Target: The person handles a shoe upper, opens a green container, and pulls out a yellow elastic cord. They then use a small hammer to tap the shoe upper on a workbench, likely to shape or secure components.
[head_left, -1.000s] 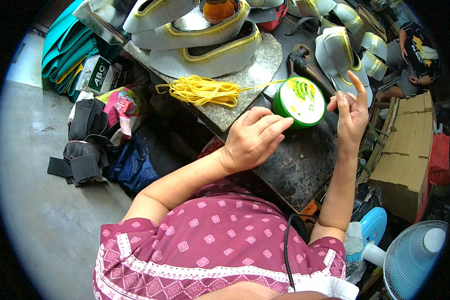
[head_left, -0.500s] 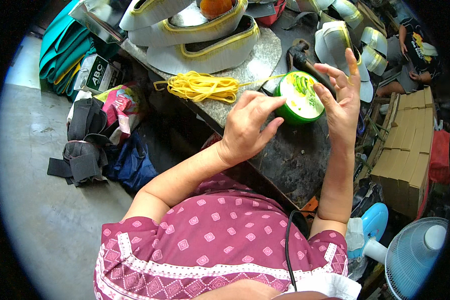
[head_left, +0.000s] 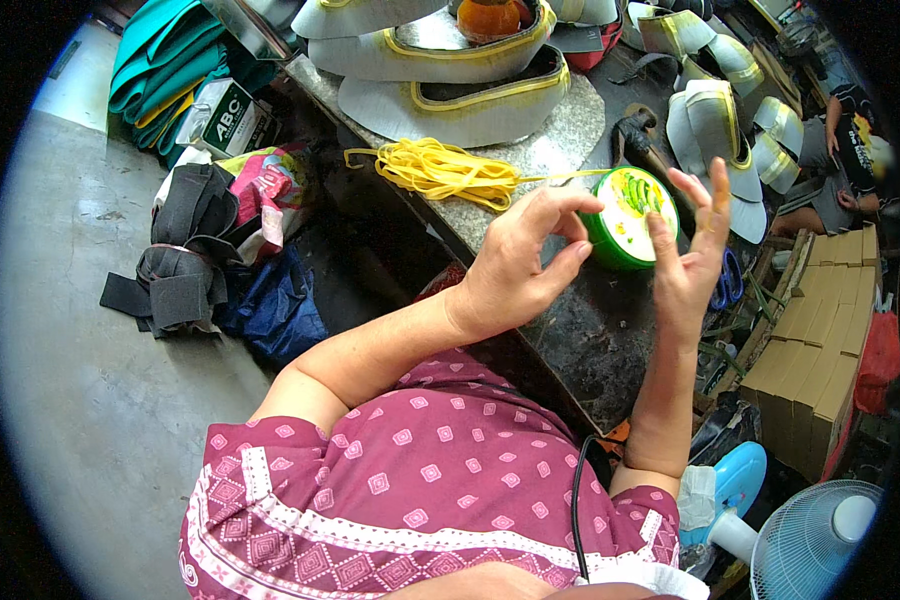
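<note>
A round green tub [head_left: 634, 218] stands on the dark worktop, its pale lid printed with a green leafy picture. My left hand [head_left: 525, 255] is at its left side, forefinger by the rim. Thumb and another finger of that hand come together in a pinch; anything between them is too small to make out. On the right, my right hand [head_left: 692, 255] has its fingers spread upward and its thumb over the lid's edge. A bundle of yellow strip [head_left: 445, 175] lies left of the tub, one end running toward the rim. Behind the tub rests a hammer [head_left: 642, 138].
Curved grey pieces with yellow edges [head_left: 460, 108] are stacked at the back, and more [head_left: 715, 120] lie at the back right. Cardboard boxes [head_left: 815, 325] and a fan [head_left: 820, 540] stand at right, near another person [head_left: 850, 150]. Black fabric rolls [head_left: 180, 285] sit at left.
The whole view has shifted, so things appear farther right and slightly lower. My left thumb and fingers have drawn together beside the tub. My right hand stays spread at the lid.
</note>
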Action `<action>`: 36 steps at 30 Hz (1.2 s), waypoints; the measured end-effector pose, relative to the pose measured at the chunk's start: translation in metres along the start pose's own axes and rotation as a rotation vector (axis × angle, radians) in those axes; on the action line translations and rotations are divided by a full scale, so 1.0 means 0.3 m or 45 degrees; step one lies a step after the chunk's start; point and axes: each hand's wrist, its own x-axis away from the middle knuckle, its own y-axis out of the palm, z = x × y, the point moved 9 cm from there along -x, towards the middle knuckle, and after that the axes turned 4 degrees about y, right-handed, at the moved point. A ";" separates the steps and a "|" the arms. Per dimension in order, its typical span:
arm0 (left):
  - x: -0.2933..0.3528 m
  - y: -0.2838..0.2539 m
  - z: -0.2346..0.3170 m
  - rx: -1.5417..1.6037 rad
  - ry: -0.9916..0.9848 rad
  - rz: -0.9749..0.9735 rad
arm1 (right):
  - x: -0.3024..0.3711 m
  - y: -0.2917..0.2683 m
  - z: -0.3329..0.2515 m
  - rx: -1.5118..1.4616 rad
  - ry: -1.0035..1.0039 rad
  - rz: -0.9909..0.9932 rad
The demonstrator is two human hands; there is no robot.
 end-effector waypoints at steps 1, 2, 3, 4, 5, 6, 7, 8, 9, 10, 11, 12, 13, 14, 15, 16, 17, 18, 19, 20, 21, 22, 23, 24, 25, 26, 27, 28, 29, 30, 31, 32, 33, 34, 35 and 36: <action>0.008 -0.002 -0.006 -0.029 -0.008 -0.026 | 0.002 -0.023 -0.001 0.001 -0.043 0.062; 0.014 0.000 -0.003 -0.095 0.020 -0.051 | 0.004 -0.040 -0.020 0.187 -0.164 0.127; 0.022 -0.001 0.000 -0.164 0.041 -0.067 | 0.009 -0.044 -0.008 0.129 -0.155 0.124; 0.023 0.005 0.010 -0.267 0.099 -0.093 | 0.014 -0.046 0.004 0.071 -0.145 0.120; 0.030 0.009 0.026 -0.356 0.168 -0.114 | 0.021 -0.045 0.009 0.070 -0.152 0.122; 0.029 0.023 0.049 -0.477 0.287 -0.136 | 0.028 -0.044 0.012 0.068 -0.163 0.124; 0.036 0.044 0.058 -0.556 0.338 -0.218 | 0.032 -0.041 0.011 0.068 -0.180 0.119; 0.038 0.058 0.071 -0.609 0.397 -0.256 | 0.036 -0.046 0.016 0.064 -0.165 0.142; 0.037 0.060 0.081 -0.606 0.423 -0.244 | 0.037 -0.049 0.020 0.061 -0.154 0.156; 0.034 0.082 0.091 -0.758 0.509 -0.284 | 0.037 -0.052 0.021 0.046 -0.150 0.165; 0.033 0.073 0.110 -0.781 0.570 -0.236 | 0.036 -0.056 0.018 0.080 -0.155 0.182; 0.032 0.074 0.122 -0.830 0.640 -0.231 | 0.034 -0.061 0.016 0.074 -0.166 0.196; 0.022 0.061 0.116 -0.750 0.597 -0.223 | 0.033 -0.067 0.012 0.061 -0.187 0.209; 0.013 0.049 0.111 -0.688 0.578 -0.225 | 0.031 -0.071 0.010 0.048 -0.206 0.223; 0.008 0.035 0.107 -0.621 0.553 -0.211 | 0.031 -0.071 0.012 0.106 -0.200 0.227; 0.006 0.032 0.098 -0.581 0.518 -0.241 | 0.032 -0.075 0.015 0.112 -0.202 0.245; 0.005 0.028 0.090 -0.538 0.481 -0.255 | 0.033 -0.080 0.020 0.120 -0.204 0.264; 0.007 0.030 0.079 -0.507 0.436 -0.281 | 0.036 -0.082 0.023 0.117 -0.217 0.276; 0.014 0.046 0.069 -0.496 0.400 -0.354 | 0.037 -0.085 0.027 0.153 -0.225 0.290; 0.020 0.053 0.074 -0.477 0.410 -0.360 | 0.038 -0.087 0.029 0.178 -0.243 0.295; 0.027 0.066 0.079 -0.466 0.415 -0.379 | 0.038 -0.092 0.034 0.184 -0.253 0.299; 0.032 0.080 0.083 -0.456 0.420 -0.402 | 0.036 -0.095 0.040 0.229 -0.256 0.304; 0.034 0.097 0.085 -0.427 0.404 -0.416 | 0.034 -0.099 0.047 0.255 -0.252 0.308; 0.036 0.115 0.091 -0.435 0.423 -0.458 | 0.032 -0.106 0.054 0.271 -0.247 0.320; 0.038 0.136 0.098 -0.446 0.441 -0.507 | 0.031 -0.112 0.064 0.255 -0.232 0.325; 0.037 0.150 0.105 -0.450 0.463 -0.540 | 0.030 -0.119 0.073 0.227 -0.220 0.339; 0.036 0.166 0.122 -0.518 0.534 -0.560 | 0.030 -0.126 0.081 0.197 -0.209 0.352; 0.036 0.175 0.142 -0.599 0.630 -0.572 | 0.030 -0.128 0.085 0.193 -0.210 0.352; 0.035 0.182 0.162 -0.674 0.731 -0.584 | 0.029 -0.130 0.088 0.187 -0.212 0.351; 0.038 0.191 0.176 -0.762 0.834 -0.624 | 0.029 -0.131 0.090 0.181 -0.215 0.349; 0.030 0.188 0.186 -0.753 0.870 -0.646 | 0.027 -0.132 0.093 0.203 -0.212 0.349; 0.012 0.177 0.190 -0.699 0.844 -0.644 | 0.026 -0.134 0.094 0.224 -0.210 0.351; -0.004 0.164 0.185 -0.641 0.797 -0.701 | 0.025 -0.134 0.093 0.255 -0.219 0.355; -0.024 0.152 0.179 -0.570 0.749 -0.755 | 0.023 -0.136 0.096 0.251 -0.212 0.356; -0.075 0.096 0.207 -0.548 0.813 -0.486 | 0.022 -0.138 0.095 0.260 -0.218 0.360; -0.121 0.041 0.201 -0.624 0.794 -0.336 | 0.021 -0.140 0.099 0.238 -0.210 0.364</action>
